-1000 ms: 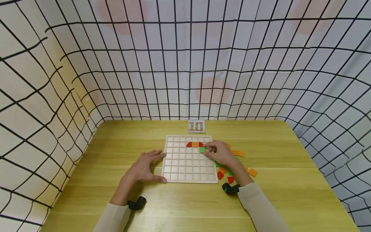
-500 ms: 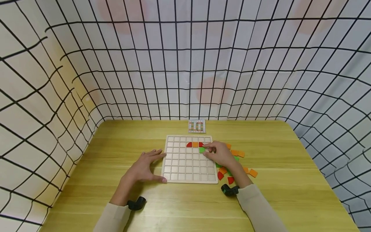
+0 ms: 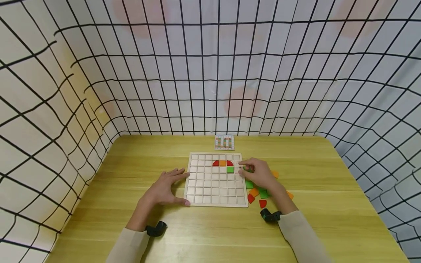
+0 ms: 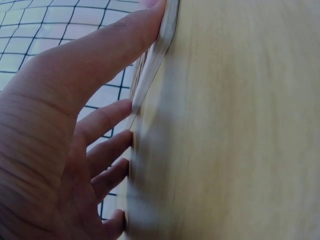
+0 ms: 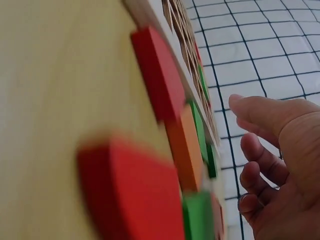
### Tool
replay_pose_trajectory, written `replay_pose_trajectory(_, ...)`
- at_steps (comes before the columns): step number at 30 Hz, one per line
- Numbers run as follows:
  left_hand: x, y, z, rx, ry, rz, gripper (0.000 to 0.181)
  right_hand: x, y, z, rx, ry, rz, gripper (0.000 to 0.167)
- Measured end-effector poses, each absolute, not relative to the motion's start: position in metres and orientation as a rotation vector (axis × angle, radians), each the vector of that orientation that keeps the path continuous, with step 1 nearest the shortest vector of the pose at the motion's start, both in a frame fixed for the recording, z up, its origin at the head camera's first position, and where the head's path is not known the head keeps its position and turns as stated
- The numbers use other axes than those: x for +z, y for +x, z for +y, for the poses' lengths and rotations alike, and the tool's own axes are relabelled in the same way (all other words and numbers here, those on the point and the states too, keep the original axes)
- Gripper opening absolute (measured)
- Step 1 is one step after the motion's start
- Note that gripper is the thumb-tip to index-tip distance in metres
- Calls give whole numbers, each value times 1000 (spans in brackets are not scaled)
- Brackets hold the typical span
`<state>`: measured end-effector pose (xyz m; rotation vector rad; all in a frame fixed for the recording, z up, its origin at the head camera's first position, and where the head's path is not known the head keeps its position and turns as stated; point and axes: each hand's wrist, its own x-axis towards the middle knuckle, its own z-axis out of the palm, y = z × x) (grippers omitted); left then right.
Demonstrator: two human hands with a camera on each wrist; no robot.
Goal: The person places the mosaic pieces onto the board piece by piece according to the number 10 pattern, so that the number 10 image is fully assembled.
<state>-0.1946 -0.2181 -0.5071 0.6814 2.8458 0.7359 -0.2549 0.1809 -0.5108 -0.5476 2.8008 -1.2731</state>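
Note:
A pale wooden grid board (image 3: 210, 190) lies on the table. In its upper part, a red quarter-round tile (image 3: 215, 163), an orange square tile (image 3: 222, 163) and another red quarter-round tile (image 3: 230, 163) sit in one row, with a green square tile (image 3: 230, 170) below the right one. My left hand (image 3: 162, 189) is spread at the board's left side; thumb and fingertips touch its edge. Just off the right edge hovers my right hand (image 3: 261, 174), its thumb and forefinger apart. I see nothing held there in the right wrist view.
Loose tiles lie right of the board, partly under my right hand: green ones (image 3: 263, 193), an orange one (image 3: 254, 192) and red ones (image 3: 262, 204). A small printed pattern card (image 3: 224, 143) lies behind the board. A black grid on white sheeting (image 3: 210, 91) encloses the table.
My right hand has drawn back to the right from the red and green tiles on the board, leaving them in their cells. My left hand stays at the board's edge.

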Motion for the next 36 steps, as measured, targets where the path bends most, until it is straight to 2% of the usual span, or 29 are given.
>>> replay_pose_trajectory(17, -511, -189, -216, 761, 662, 2828, 108, -513, -220, 261, -1057, -397, 2940, 20)
replay_pose_trajectory(28, -505, -193, -218, 756, 657, 2839, 108, -514, -216, 278, -973, -386, 2944, 17)
replay_pose_trajectory(36, -507, -193, -218, 760, 666, 2840, 108, -512, -211, 285, -1065, -341, 2891, 26)
